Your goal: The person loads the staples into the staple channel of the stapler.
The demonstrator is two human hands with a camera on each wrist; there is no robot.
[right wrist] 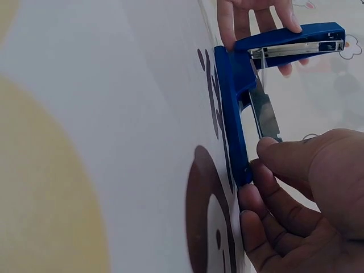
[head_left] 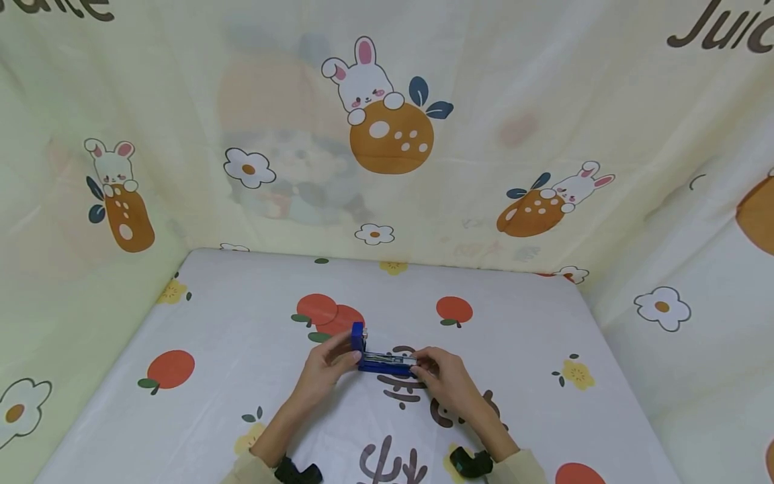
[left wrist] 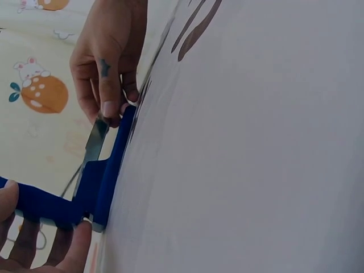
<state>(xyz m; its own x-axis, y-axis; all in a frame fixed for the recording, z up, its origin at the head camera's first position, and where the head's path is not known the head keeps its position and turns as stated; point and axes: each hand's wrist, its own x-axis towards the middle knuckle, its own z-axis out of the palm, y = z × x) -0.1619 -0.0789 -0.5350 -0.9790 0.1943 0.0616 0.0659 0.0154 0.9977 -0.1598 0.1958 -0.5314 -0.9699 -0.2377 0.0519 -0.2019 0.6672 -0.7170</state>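
Note:
A blue stapler (head_left: 385, 369) stands on the table, folded open, its top arm (right wrist: 296, 37) raised roughly upright and its base (right wrist: 230, 114) flat on the cloth. My left hand (head_left: 322, 373) holds the raised arm near the hinge, thumb on one side and fingers on the other. At the opposite end, my right hand (head_left: 450, 378) pinches the tip of the metal staple channel (right wrist: 266, 116), which tilts a little above the base. The right fingers also touch the front end of the base. Whether staples lie in the channel cannot be made out.
A white tablecloth (head_left: 230, 323) printed with fruit and flowers covers the table. Pale patterned curtains (head_left: 290, 202) hang behind it and at both sides. Dark straps (head_left: 471, 464) sit at the wrists.

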